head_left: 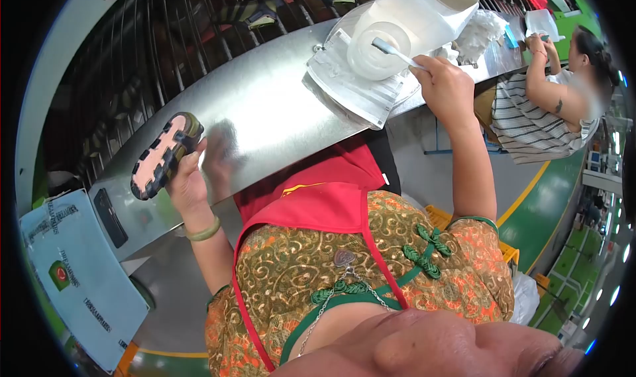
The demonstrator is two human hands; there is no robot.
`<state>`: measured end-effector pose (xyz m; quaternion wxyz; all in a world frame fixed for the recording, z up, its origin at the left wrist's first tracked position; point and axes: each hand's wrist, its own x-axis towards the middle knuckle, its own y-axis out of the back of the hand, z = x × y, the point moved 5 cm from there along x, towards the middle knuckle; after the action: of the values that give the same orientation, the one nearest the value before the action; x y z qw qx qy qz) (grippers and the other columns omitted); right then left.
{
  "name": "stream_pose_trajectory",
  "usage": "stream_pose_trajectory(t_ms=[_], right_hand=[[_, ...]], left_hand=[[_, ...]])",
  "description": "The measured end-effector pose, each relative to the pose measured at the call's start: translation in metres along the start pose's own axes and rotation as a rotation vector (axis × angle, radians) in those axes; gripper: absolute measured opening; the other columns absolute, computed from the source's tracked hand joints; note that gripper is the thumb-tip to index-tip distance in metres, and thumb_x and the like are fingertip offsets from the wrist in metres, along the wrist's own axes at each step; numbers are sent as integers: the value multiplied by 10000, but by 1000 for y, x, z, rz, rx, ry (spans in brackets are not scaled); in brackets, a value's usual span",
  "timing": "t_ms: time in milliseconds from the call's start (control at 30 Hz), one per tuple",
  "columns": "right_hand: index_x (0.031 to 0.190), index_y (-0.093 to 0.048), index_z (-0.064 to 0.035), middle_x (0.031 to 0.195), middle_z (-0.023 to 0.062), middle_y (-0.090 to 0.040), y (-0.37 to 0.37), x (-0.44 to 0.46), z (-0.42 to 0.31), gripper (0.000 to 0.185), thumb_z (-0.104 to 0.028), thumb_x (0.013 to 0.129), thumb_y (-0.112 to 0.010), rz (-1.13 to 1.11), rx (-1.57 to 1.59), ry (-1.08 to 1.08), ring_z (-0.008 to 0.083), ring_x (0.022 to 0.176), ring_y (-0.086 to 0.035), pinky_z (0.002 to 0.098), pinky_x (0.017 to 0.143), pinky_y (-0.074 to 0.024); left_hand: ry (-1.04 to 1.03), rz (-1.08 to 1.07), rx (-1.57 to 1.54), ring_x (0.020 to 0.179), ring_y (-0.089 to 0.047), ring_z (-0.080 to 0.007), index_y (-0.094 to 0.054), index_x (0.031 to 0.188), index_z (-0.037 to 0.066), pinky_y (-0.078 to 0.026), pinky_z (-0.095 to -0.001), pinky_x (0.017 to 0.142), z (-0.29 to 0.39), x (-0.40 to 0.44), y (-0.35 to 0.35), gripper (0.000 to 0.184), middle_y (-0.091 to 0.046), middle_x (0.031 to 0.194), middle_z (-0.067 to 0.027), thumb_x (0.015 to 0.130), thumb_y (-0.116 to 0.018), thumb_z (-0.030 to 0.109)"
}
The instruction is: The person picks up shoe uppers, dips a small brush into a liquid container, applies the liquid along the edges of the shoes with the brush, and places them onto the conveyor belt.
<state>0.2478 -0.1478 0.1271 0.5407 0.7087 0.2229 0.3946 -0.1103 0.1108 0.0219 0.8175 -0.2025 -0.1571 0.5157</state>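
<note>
My left hand [187, 186] is closed around a shoe sole [156, 160], tilted up, with dark lugs around a pale pink middle. It is held over the left part of the metal table [265, 99]. My right hand [445, 89] grips the handle of a small brush [391, 50]. The brush head hangs over a round translucent bowl [363, 59], and I cannot tell whether it touches what is inside. Under the bowl lies a stack of white sheets [361, 105]. Close behind the bowl stands a large translucent jug [417, 12].
Beyond the table runs a rack of metal rods [175, 52] with shoe parts [262, 16] on it. A dark phone-like object [110, 216] lies at the table's left end, beside a light-blue box [83, 277]. Crumpled white material [480, 36] and a co-worker [550, 99] are at the right.
</note>
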Motion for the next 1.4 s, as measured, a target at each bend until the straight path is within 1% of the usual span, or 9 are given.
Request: stream_pose_trajectory(t_ms=[333,400,600,833,1033,1100,1167,1200,1400], right_hand=[[965,-700,-108,670,77,-636,-13,-3,4,190,-228,846,-613,-146,-74,12,247,614,-633,349,576,-480],[969,-685,-35,563,40,-575,-27,-9,20,244,-246,882,-601,-377,570,-424,136,459,-523,271,449,-404],[967,-658,38,613,44,-586,-60,-25,31,280,-224,921,-573,-464,1461,-762,58,379,-339,208,367,-255],[963,-680,28,634,40,-597,-65,-19,28,261,-215,886,-621,-407,1445,-632,62,452,-446,197,406,-321],[954,-710,-2,682,5,-636,-32,-22,7,215,-162,811,-695,168,395,-226,87,594,-554,254,571,-452],[948,-712,0,658,5,-626,-42,-26,2,203,-147,807,-697,204,490,-187,69,583,-537,240,547,-430],[948,-707,11,657,26,-632,-58,-36,-4,226,-175,820,-701,-65,1028,-523,63,543,-514,227,505,-397],[985,-689,26,659,39,-631,-60,-39,-18,232,-163,850,-674,-129,1219,-550,56,507,-484,200,465,-360],[1051,-653,49,665,81,-623,-45,-49,-96,220,-105,900,-608,-334,1606,-376,62,469,-451,168,425,-329]], left_hand=[[-94,-6,136,1016,-599,-256,-525,1175,-3,-528,-397,882,10,-15,-21,548,-587,1123,-112,655,-689,-63],[-71,31,127,998,-601,-242,-541,1148,-8,-534,-389,864,10,-20,-30,533,-589,1105,-104,639,-687,-77],[-14,-29,74,975,-598,-225,-494,1188,-7,-526,-357,850,-2,-20,-60,632,-579,1092,-104,599,-703,-102],[-358,-191,545,1122,-537,-229,-490,1198,3,-414,-330,993,-8,-10,-97,675,-531,1226,-131,613,-827,21],[-692,-329,566,1198,-506,-275,-425,1239,34,-451,-365,992,-17,-8,-134,681,-464,1324,-187,672,-801,8],[-645,-317,452,1163,-539,-301,-471,1212,34,-493,-358,934,-25,-5,-137,580,-466,1318,-230,710,-760,11],[-598,-337,485,1189,-509,-311,-447,1219,42,-439,-380,1007,-31,-1,-140,568,-458,1332,-210,734,-743,13],[-801,-323,546,1187,-513,-329,-450,1219,31,-433,-391,1010,-24,-3,-149,469,-462,1325,-237,807,-675,53],[-1099,-166,732,1158,-536,-381,-493,1165,27,-434,-439,997,-11,5,-157,461,-545,1231,-236,757,-700,86]])
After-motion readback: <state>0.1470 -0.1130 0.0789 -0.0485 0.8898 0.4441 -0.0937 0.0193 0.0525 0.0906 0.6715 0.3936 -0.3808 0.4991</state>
